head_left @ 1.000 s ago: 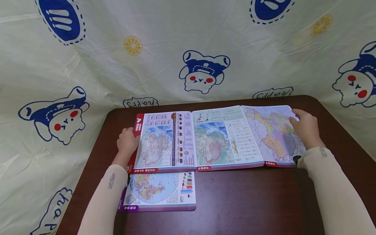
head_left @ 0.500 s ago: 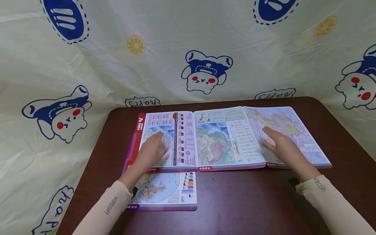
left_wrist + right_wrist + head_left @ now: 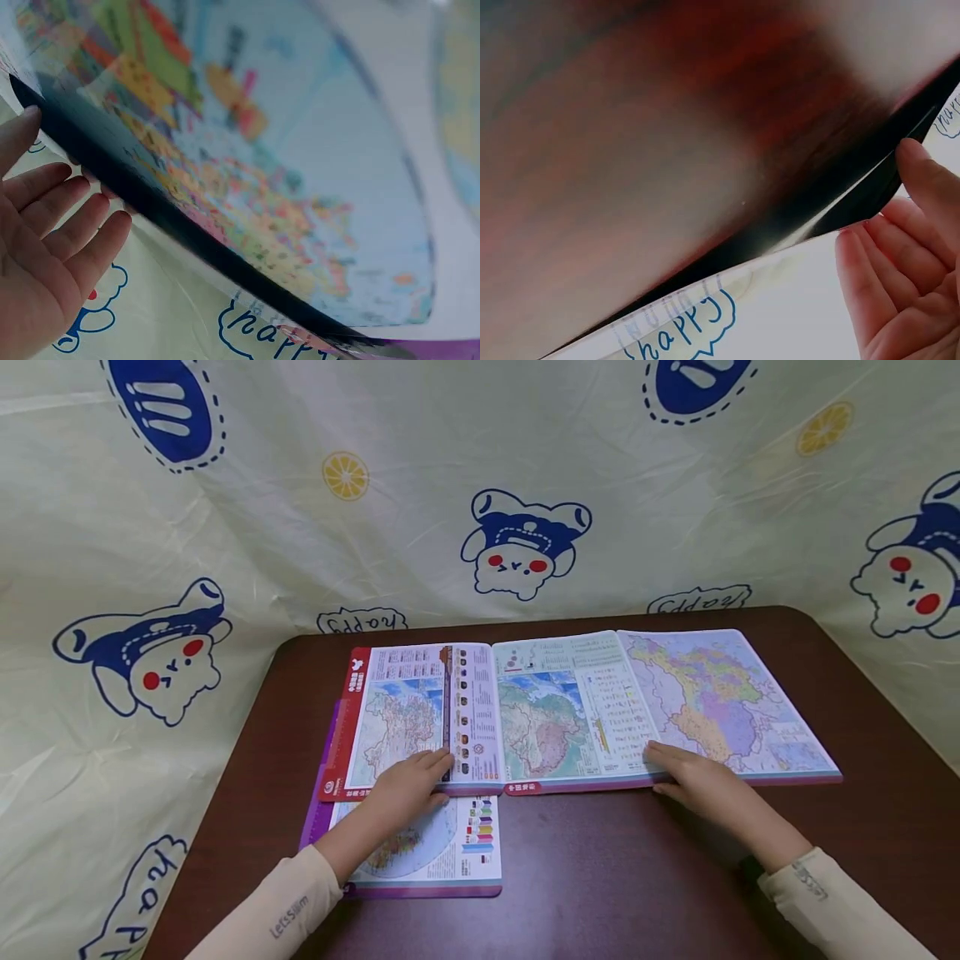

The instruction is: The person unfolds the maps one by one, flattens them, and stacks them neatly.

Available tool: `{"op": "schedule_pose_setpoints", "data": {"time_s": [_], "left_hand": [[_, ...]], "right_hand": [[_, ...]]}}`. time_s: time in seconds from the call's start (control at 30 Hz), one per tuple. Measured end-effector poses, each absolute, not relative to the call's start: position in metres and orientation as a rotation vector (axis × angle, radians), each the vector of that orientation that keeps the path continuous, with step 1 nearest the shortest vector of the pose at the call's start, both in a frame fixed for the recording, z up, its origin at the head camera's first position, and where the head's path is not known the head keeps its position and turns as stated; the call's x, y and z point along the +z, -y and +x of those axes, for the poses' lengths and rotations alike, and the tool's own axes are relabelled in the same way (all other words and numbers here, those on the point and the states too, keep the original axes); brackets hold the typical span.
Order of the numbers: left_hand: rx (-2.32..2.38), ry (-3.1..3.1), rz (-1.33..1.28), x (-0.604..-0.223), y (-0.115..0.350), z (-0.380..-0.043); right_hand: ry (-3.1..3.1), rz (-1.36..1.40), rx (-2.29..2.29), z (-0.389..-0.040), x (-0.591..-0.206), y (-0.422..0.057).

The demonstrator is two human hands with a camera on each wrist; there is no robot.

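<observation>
A fold-out map [image 3: 558, 718] with a red border lies spread in three panels on the dark table. Its left panel partly covers a second, purple-edged world map [image 3: 480, 843], whose lower part sticks out toward the person. My left hand [image 3: 405, 789] is at the near edge of the left panel, fingers straight on its surface, thumb by the edge. At the near edge where the middle and right panels meet, my right hand [image 3: 701, 781] rests with straight fingers. Both wrist views show the left hand [image 3: 52, 247] and right hand [image 3: 907, 277] with thumbs near the edge.
The dark brown table [image 3: 600, 868] has rounded far corners. Behind it hangs a pale curtain [image 3: 405, 552] printed with cartoon figures and orange slices. The map's right panel [image 3: 735, 702] reaches toward the table's right side.
Both hands have left the map's outer side edges and moved inward, then down to its near edge. The right panel now lies uncovered; the map itself stays about where it was.
</observation>
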State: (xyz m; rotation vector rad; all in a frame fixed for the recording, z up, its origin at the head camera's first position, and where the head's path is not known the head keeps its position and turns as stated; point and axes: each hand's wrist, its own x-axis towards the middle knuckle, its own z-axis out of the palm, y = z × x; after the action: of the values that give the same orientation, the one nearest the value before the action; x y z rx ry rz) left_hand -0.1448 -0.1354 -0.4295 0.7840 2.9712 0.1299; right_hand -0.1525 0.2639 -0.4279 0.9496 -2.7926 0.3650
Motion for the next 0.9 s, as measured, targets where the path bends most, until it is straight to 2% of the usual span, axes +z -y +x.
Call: {"op": "schedule_pose_setpoints", "data": {"time_s": [0.27,0.9], "left_hand": [[0.077,-2.991,0.828,-0.429,0.132,-0.149],[0.088,-3.031,0.785,-0.433,0.127,-0.183]], "right_hand": [[2.839,0.936,0.333,-0.16,-0.424,-0.264],[2.854,0.947,0.365,-0.194,-0.422,-0.265]]}}
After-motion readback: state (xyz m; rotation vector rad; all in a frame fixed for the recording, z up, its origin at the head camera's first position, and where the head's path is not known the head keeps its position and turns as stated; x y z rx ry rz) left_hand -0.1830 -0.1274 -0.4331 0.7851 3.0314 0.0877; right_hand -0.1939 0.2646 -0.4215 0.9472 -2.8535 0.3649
